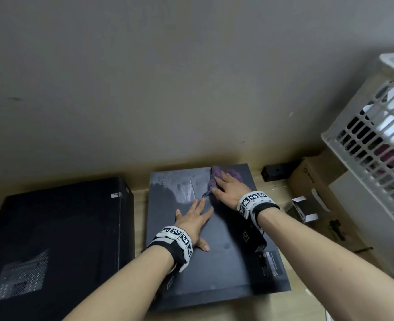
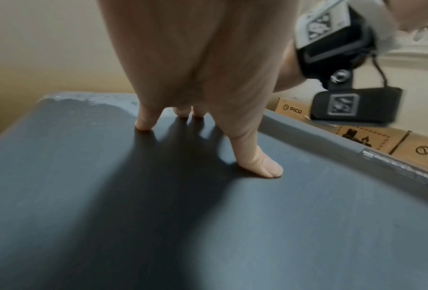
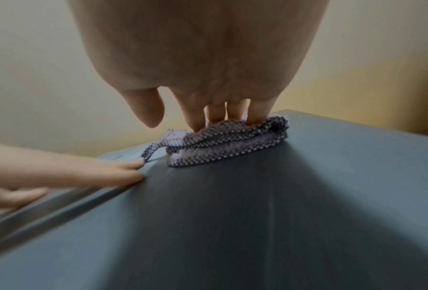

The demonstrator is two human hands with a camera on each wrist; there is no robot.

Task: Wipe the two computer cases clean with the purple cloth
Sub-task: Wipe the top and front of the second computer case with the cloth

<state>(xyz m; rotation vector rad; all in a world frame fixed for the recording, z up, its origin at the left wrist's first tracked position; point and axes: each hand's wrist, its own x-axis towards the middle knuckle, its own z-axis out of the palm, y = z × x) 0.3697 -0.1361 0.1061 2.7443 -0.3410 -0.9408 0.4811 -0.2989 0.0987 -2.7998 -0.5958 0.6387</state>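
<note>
Two black computer cases lie flat on the floor by the wall. On the right case (image 1: 223,256) my right hand (image 1: 226,185) presses the bunched purple cloth (image 1: 234,174) down with straight fingers near the far right corner. In the right wrist view the fingers (image 3: 215,115) bear on the cloth (image 3: 230,141), and the thumb is lifted clear of it. My left hand (image 1: 194,220) lies flat and spread on the middle of the same case (image 2: 208,225), its fingertips (image 2: 265,168) on the panel. Pale dusty smears show near the far left of that panel. The left case (image 1: 57,235) is untouched.
A white slatted plastic basket (image 1: 376,144) stands at the right, above cardboard boxes (image 1: 316,179). A small black box (image 1: 275,171) sits against the wall behind the right case. A small white-edged item (image 1: 303,208) lies on the wooden floor to the right.
</note>
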